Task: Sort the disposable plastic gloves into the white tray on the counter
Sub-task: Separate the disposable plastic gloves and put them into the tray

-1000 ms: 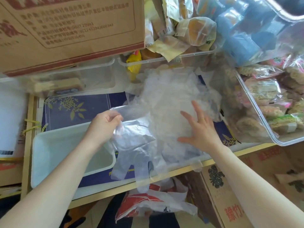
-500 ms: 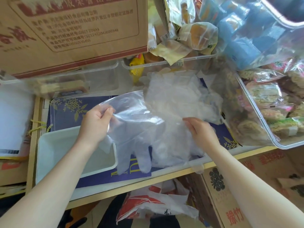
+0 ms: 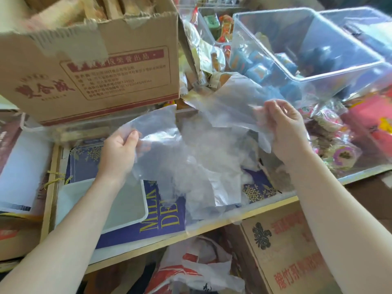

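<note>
My left hand [image 3: 119, 151] pinches the cuff of a clear plastic glove [image 3: 158, 145] that hangs with its fingers down over the counter. My right hand [image 3: 282, 128] grips another clear glove [image 3: 231, 102], lifted and stretched to the left. Between and below both hands lies a crumpled heap of more clear gloves [image 3: 207, 166] on a purple printed sheet. The white tray [image 3: 63, 200] sits at the lower left of the counter, partly under my left forearm; the part of it that shows has nothing in it.
A brown cardboard box [image 3: 95, 68] stands at the back left. Clear plastic bins [image 3: 307, 49] of wrapped snacks fill the back and right. The counter's wooden front edge [image 3: 212, 228] runs below the gloves, with a printed carton [image 3: 292, 255] and a red-and-white plastic bag [image 3: 197, 270] underneath.
Both hands have risen from the heap, each pulling a glove up. My right hand went from lying flat on the heap to gripping a glove. The view tilted upward.
</note>
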A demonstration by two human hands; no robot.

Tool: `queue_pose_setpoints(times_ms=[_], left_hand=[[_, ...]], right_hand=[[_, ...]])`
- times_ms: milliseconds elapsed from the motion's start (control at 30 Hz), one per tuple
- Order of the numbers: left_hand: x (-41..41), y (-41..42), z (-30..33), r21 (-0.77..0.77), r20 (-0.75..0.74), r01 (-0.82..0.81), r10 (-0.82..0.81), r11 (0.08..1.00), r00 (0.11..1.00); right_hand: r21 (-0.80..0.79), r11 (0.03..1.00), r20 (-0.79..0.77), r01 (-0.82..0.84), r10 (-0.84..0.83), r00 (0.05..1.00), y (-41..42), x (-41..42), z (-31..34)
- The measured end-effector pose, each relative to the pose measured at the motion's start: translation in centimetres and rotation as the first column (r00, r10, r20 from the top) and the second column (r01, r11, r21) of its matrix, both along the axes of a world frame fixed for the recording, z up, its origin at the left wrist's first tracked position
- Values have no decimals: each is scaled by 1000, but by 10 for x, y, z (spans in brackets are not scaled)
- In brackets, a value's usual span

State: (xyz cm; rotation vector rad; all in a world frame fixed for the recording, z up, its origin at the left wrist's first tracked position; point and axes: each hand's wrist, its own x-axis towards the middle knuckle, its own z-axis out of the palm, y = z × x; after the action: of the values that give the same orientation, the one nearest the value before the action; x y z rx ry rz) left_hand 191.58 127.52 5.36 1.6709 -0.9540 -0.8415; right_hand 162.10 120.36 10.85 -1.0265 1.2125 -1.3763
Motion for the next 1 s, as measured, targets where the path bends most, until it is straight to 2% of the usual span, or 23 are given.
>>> queue_pose_setpoints(times_ms=[67,200,333,367,400,467,500,567,633,767,833,900,1000], left_hand=[[2,-1,7,-9,-12,-3,3,1000,1000],[4,-1,9,-38,51,-26,27,999,998],[0,-3,19,-48,53,-31,34,998,998],[-2,-4,23,-48,65,-28,31,998,997],[-4,-6,26,-54,67,-30,33,998,997],[-12,-6,31,-65,67,-26,31,998,997],[-18,-4,33,-69,68,-16,21,997,997],[-31,1,33,-91,93,9,0,996,996],[-44,9,30,-96,143,50,-36,994,989],[-67,29,24,-73,135,198,-187,977,973],[-75,35,21,-88,25,275,-274,957,961],[-78,38,19,-78,-122,306,-313,949,942],[-75,39,15,-57,-287,336,-337,940,896]], right_hand=[[14,1000,-16,-22,23,1000,1,0,8],[-17,1000,-163,20,-22,986,11,2,17],[30,972,-87,-232,234,968,28,9,28],[41,978,-160,-205,209,965,33,13,29],[6,993,-313,-114,111,943,37,18,29],[-208,974,-600,85,-196,776,46,29,27],[-311,944,-644,115,-298,705,53,36,27],[-391,915,-654,95,-349,671,67,56,28],[-338,940,-672,36,-268,691,79,80,23],[-34,989,-681,-142,81,728,97,121,-4],[69,986,-591,-150,162,790,97,130,-12],[105,984,-500,-142,176,848,95,132,-17],[107,982,-476,-157,190,859,92,130,-24]])
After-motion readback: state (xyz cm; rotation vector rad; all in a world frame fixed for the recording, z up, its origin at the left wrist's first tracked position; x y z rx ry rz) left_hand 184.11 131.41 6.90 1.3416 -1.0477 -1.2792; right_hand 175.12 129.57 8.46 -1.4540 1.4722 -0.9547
